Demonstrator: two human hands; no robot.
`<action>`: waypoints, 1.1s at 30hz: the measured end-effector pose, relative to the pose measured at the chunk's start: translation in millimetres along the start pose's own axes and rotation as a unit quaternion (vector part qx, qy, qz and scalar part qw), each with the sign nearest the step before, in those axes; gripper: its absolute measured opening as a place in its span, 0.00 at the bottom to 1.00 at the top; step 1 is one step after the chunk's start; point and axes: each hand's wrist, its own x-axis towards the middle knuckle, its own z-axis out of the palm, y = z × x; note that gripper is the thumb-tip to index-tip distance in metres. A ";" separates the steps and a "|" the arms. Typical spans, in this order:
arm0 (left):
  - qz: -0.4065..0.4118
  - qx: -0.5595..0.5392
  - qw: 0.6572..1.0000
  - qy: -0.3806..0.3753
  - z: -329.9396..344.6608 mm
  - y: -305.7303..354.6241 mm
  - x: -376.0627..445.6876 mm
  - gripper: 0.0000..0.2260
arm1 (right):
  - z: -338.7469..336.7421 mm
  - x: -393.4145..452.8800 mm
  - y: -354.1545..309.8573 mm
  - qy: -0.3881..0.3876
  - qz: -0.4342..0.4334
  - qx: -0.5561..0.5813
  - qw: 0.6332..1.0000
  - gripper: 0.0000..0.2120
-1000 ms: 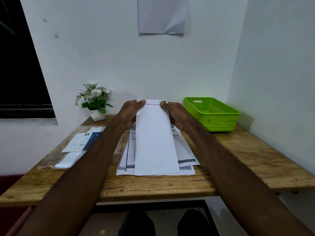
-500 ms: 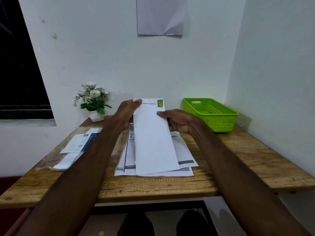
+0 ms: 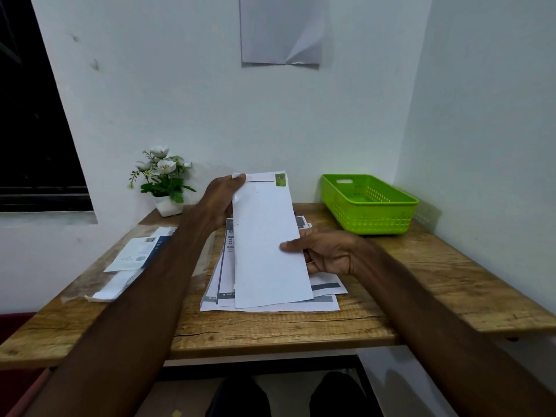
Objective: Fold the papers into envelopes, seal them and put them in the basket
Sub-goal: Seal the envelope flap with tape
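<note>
Above the printed sheets (image 3: 325, 287) on the table (image 3: 421, 266), the envelope (image 3: 267, 236) is held: left hand (image 3: 221, 200) pinches its top corner, right hand (image 3: 328, 251) grips its edge, probably steadying it for sealing. Basket (image 3: 368, 203) stands right.

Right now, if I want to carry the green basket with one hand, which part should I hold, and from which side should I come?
Probably the cut-out handle slot in the far end wall of the basket, reached from above. The basket sits upright on the table near the right wall, open side up, so the rim is free. The right hand is nearer, but it holds the envelope now.
</note>
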 end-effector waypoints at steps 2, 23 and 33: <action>-0.003 0.002 1.000 -0.002 0.7 -0.1 -0.7 0.07 | 1.7 -2.1 0.4 0.000 0.000 0.004 1.000 0.12; -0.021 0.003 0.998 -0.055 -2.3 -1.2 -1.7 0.16 | -67.9 -54.6 -130.4 0.483 -0.200 -0.466 0.714 0.11; -0.045 0.070 0.996 0.025 -3.1 -6.1 -0.7 0.11 | -90.7 -12.3 -137.3 0.495 -0.079 -0.744 0.443 0.16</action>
